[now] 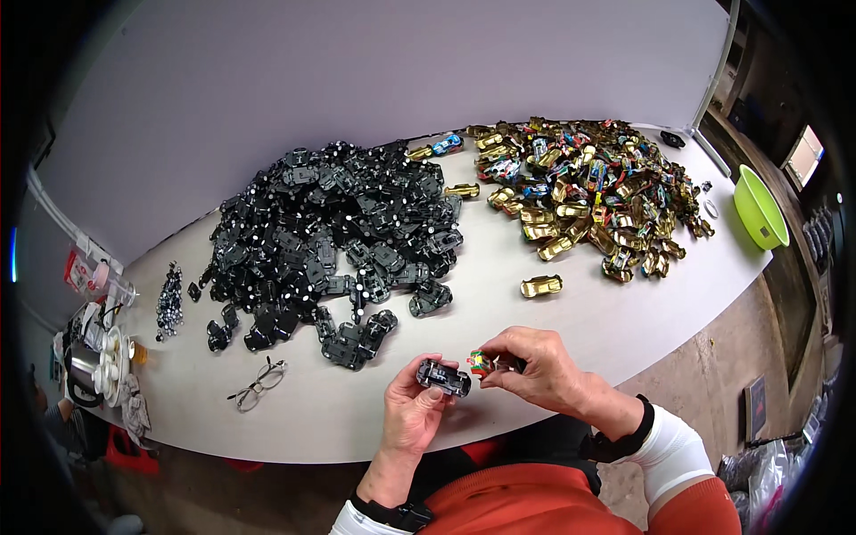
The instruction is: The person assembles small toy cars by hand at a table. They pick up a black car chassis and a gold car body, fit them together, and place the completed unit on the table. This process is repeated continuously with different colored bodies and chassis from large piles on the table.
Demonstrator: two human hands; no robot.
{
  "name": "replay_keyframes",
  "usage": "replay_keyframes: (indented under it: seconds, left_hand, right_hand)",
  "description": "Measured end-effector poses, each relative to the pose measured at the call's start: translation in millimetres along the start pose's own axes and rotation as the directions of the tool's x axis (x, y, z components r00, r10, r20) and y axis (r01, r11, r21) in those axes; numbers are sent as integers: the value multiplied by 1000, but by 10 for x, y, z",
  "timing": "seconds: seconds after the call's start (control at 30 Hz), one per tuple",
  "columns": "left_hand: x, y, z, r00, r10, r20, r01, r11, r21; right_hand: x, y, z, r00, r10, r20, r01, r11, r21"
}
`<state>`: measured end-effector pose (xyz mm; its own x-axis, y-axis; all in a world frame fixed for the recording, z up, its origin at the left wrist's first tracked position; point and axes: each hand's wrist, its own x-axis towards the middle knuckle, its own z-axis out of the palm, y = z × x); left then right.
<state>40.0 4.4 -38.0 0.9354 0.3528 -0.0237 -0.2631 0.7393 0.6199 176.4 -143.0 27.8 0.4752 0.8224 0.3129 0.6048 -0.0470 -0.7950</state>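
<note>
My left hand [412, 412] is closed around a black toy car chassis [443, 378], held over the table's front edge. Just to its right, my right hand [535, 367] pinches a small toy car body [479, 363] with red, green and yellow colouring. The two parts are close together, with a narrow gap between them. Beyond my hands lies a large heap of black toy car chassis [330, 223] at the left. At the right is a pile of gold and multicoloured toy car bodies [580, 192]. One gold car body [541, 285] sits apart in front of that pile.
Eyeglasses [257, 385] lie near the front left of the table [312, 423]. A small heap of tiny parts [169, 303] is farther left, near a tray of cups [111, 366] and a kettle [83, 367]. A green basin [760, 209] stands at the right edge.
</note>
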Motion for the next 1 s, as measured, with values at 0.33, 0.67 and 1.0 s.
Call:
replay_keyframes:
  seconds: [0.33, 0.67, 1.0]
  left_hand:
    - [-11, -14, 24, 999, 26, -35, -22, 993, 117]
    - [-31, -5, 47, 1000, 4, -15, -1, 983, 182]
    - [-54, -9, 65, 990, 105, 97, -137, 893, 428]
  right_hand:
    - [-142, -105, 46, 932, 359, 58, -343, 814, 468]
    - [-123, -75, 96, 983, 185, -15, -178, 964, 199]
    - [-106, -190, 159, 994, -93, 51, 94, 995, -21]
